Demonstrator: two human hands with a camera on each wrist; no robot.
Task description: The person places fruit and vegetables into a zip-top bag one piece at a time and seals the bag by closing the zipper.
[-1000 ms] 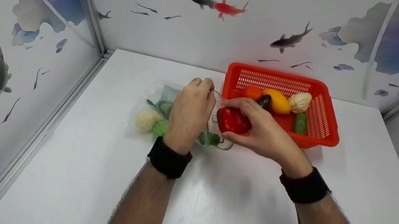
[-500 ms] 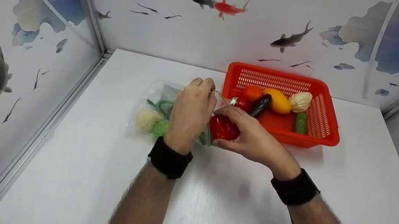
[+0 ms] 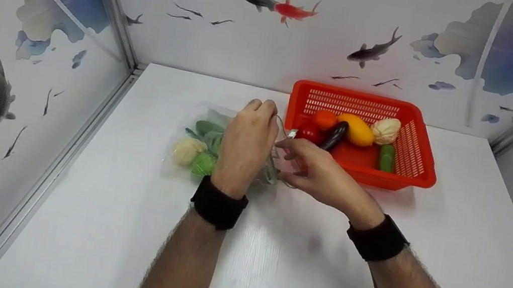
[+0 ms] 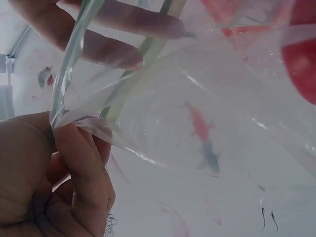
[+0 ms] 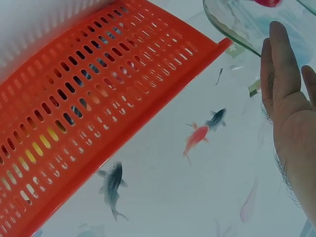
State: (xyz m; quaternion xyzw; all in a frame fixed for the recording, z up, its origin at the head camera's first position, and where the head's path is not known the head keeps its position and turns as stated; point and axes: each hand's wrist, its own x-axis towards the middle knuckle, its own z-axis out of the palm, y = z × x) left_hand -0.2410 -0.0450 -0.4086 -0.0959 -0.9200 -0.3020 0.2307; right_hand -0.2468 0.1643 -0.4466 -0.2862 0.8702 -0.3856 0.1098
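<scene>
My left hand pinches the rim of a clear zip bag between thumb and curled fingers. Through the plastic show a cream round vegetable, a light green one and a dark green one. My right hand is at the bag's mouth, fingers spread and holding nothing. In the left wrist view its fingertips show through the film. A red bell pepper appears behind the plastic at that view's right edge; in the head view it is hidden.
A red slotted basket stands right of the bag. Inside lie a tomato, an orange fruit, an eggplant, a yellow fruit, a cream vegetable and a cucumber piece. A wall rises behind.
My right hand has carried the red bell pepper leftward into the bag and let go of it. The vegetables in the bag have shifted slightly. My left hand has stayed on the rim.
</scene>
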